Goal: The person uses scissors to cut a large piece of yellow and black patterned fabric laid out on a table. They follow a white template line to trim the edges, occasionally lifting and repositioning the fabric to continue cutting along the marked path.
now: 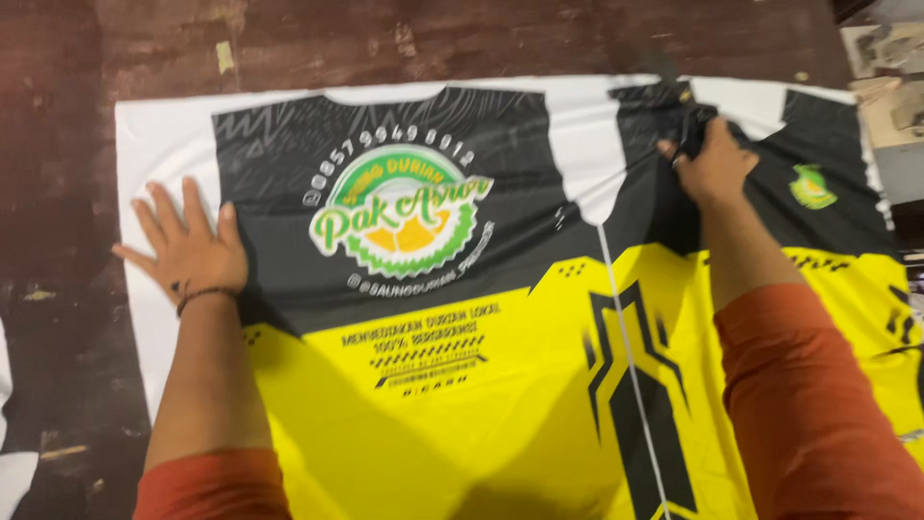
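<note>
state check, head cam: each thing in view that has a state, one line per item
printed fabric sheet: spread flat on the table, bunched at the top right
left hand: open, palm flat on the sheet's left edge
right hand: closed, pinching a fold of the sheet
wristband: on the left wrist
table: dark, worn, mostly covered by the sheet
sleeves: orange-red, pushed up the forearms

Printed fabric sheet (500, 385) — bottom and right edges cropped.
</note>
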